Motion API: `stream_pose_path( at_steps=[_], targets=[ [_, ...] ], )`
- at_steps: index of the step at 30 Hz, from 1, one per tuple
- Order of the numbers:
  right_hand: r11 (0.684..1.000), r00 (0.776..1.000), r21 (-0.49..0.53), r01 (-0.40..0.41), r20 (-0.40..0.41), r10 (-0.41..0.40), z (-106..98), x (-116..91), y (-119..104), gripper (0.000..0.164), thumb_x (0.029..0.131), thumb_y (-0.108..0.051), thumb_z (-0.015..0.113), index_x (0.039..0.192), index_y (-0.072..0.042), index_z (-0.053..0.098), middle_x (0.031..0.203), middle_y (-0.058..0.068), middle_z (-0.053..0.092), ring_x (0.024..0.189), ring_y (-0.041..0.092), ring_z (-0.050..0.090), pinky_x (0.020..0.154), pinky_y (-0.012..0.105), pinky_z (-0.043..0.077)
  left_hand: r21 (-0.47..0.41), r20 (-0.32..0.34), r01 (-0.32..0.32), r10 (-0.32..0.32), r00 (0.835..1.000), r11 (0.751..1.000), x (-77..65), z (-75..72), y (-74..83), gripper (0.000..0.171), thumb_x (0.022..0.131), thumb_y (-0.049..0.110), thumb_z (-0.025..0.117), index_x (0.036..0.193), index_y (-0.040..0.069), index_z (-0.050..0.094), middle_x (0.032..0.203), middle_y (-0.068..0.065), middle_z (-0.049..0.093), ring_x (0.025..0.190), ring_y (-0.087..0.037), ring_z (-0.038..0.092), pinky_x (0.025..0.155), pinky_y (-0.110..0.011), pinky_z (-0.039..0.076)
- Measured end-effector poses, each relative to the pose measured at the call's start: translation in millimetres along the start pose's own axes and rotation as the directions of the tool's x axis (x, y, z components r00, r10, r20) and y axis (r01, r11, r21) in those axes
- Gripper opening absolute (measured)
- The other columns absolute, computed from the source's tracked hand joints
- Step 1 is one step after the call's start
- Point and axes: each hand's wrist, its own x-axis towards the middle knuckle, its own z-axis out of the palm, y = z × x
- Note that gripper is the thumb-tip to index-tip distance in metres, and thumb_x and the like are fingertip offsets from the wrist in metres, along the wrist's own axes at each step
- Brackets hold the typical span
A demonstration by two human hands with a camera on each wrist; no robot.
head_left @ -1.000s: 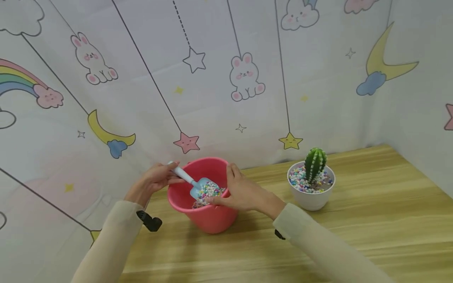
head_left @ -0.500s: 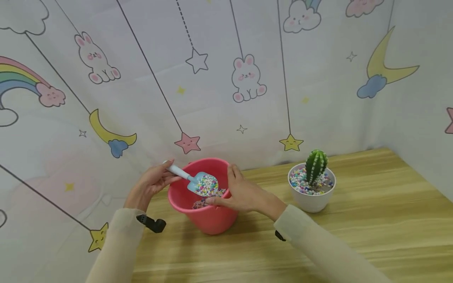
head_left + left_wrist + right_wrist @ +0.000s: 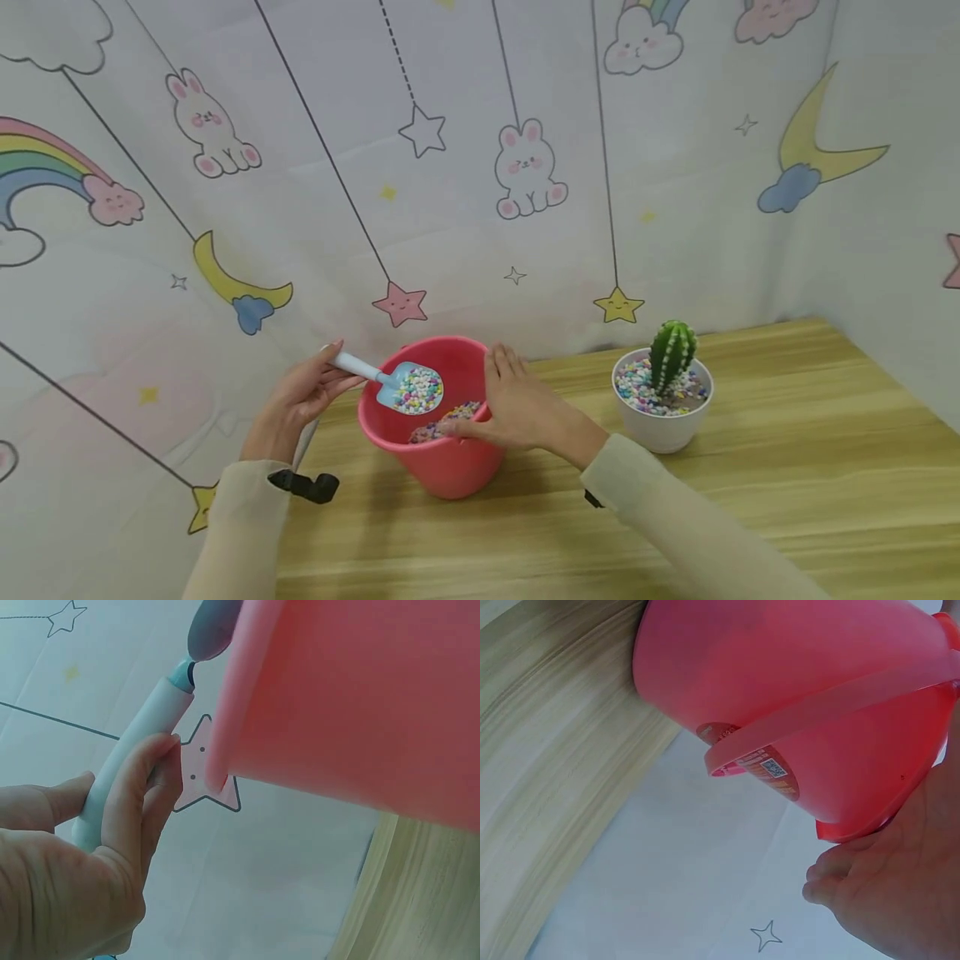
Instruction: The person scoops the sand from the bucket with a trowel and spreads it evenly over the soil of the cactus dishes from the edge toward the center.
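Observation:
My left hand [image 3: 300,396] pinches the white handle of a small light-blue shovel [image 3: 356,365] between thumb and fingers. Colourful beads [image 3: 420,390] fill its blade, which hangs over the mouth of a pink-red bucket [image 3: 450,473]. More beads [image 3: 461,411] lie inside the bucket, partly hidden by its near wall. The right hand [image 3: 528,408] holds the bucket's right rim, thumb over the edge and fingers along the outside. In the left wrist view, the shovel handle [image 3: 131,750] slants up beside the rim. The bucket's pink carrying handle [image 3: 832,703] hangs down in the right wrist view.
To the right stands a white pot [image 3: 663,429] with a green cactus [image 3: 672,357] among coloured beads. Both rest on a wood-grain table [image 3: 795,467]. A white curtain [image 3: 450,242] printed with rabbits, stars and moons hangs behind.
The left hand has lifted the bead-filled shovel and drawn it left, away from the beads in the bucket. The right hand has stayed on the rim; the view has shifted slightly.

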Motion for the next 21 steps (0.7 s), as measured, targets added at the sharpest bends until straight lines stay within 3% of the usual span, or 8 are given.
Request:
stream_pose_path(
  at_steps=[5,12,21],
  targets=[
    [0.999,1.0,-0.043,-0.001,-0.017,0.0,-3.1,-0.5,-0.4,0.124,0.085,-0.084,0.059,0.168,-0.004,0.013,0.177,0.018,0.014,0.165,0.041,0.013,0.132,0.055,0.031,-0.012,-0.008,0.005,-0.005,1.0,1.0,-3.9,2.7,4.2,0.03,0.105,0.032,0.062,0.122,0.011,0.049,0.094,-0.011,0.08,0.088,-0.026,0.082,0.087,-0.037,0.066],
    [0.999,1.0,-0.043,0.016,0.005,-0.016,-1.1,0.5,-3.8,0.125,0.085,-0.085,0.057,0.168,-0.003,0.011,0.177,0.018,0.014,0.165,0.041,0.014,0.13,0.054,0.034,-0.028,-0.047,-0.001,0.0,0.999,1.0,-6.6,1.1,3.1,0.032,0.104,0.033,0.063,0.123,0.011,0.05,0.093,-0.01,0.08,0.086,-0.026,0.082,0.085,-0.036,0.067],
    [0.999,1.0,-0.051,-0.004,0.008,0.005,-1.6,-0.4,-1.6,0.126,0.085,-0.087,0.055,0.168,-0.004,0.012,0.177,0.018,0.013,0.165,0.04,0.013,0.132,0.054,0.031,-0.029,-0.048,-0.017,0.016,0.999,0.999,-4.4,6.8,1.0,0.034,0.105,0.033,0.062,0.127,0.011,0.048,0.092,-0.009,0.08,0.086,-0.024,0.082,0.089,-0.036,0.065]
  ],
)
